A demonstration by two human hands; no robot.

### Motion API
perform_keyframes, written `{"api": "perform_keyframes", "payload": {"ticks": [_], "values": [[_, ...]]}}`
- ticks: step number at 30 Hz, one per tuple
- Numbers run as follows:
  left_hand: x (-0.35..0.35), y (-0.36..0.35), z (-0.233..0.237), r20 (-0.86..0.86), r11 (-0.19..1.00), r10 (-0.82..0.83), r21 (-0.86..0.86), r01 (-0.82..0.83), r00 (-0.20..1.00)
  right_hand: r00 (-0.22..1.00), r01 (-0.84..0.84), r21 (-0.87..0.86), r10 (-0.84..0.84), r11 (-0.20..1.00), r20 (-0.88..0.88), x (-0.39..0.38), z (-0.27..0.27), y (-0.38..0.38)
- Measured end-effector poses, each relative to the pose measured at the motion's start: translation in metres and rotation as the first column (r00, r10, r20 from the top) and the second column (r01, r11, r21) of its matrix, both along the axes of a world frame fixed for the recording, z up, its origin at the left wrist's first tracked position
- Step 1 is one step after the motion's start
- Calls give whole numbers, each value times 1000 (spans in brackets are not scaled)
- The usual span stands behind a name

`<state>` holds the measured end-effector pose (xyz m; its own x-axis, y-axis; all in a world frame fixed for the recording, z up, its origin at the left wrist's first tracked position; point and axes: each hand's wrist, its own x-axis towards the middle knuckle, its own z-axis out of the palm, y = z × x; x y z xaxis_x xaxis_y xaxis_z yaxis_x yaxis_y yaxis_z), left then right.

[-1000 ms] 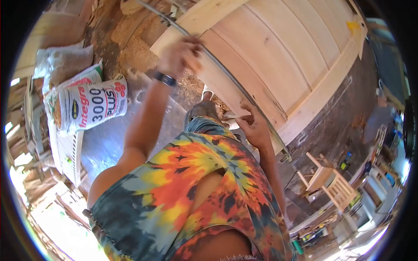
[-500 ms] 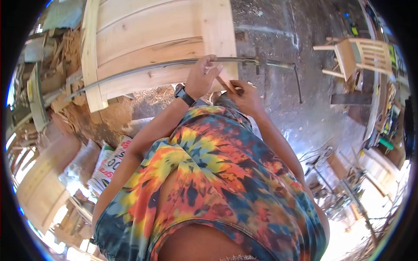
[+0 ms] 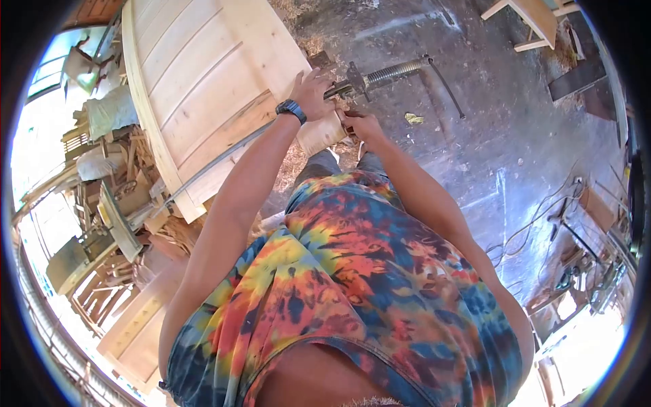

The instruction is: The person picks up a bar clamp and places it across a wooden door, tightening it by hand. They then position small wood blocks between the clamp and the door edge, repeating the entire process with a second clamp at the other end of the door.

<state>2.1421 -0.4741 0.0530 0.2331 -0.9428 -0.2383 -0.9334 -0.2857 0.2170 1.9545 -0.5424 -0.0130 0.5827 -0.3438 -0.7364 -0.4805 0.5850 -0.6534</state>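
Note:
A pale wooden panel (image 3: 210,61) with several boards lies at the upper left. Along its near edge runs a long metal bar clamp, whose threaded screw (image 3: 397,72) and handle stick out to the right. My left hand (image 3: 313,95), a dark watch on its wrist, rests at the panel's corner by the clamp bar with its fingers apart. Close to that corner, my right hand (image 3: 361,126) has its fingers closed round a small brown piece of wood, partly hidden by the fingers.
Scrap wood (image 3: 135,183) is piled on the left. A wooden chair (image 3: 532,20) stands at the upper right, near a dark plank (image 3: 576,78). Cables and tools lie at the lower right. A yellowish scrap (image 3: 413,118) is on the floor.
The view has turned, so the panel appears tilted and farther left. My left hand has moved from above the bar to the panel's corner. My right hand has come to the panel's end.

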Motion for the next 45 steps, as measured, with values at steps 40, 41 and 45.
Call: {"api": "perform_keyframes", "payload": {"ticks": [40, 41, 45], "values": [[3, -23, 12, -156, 970, 242, 26, -241, 958, 999, -32, 247, 39, 968, -24, 38, 17, -20], [2, -23, 12, -146, 967, 255, 21, -255, 956, 999, -27, 255, 32, 967, -15, 38, 17, -20], [2, -25, 6, -144, 969, 246, 42, -242, 959, 999, 11, 238, -2, 971, -37, 38, 10, -21]]}}
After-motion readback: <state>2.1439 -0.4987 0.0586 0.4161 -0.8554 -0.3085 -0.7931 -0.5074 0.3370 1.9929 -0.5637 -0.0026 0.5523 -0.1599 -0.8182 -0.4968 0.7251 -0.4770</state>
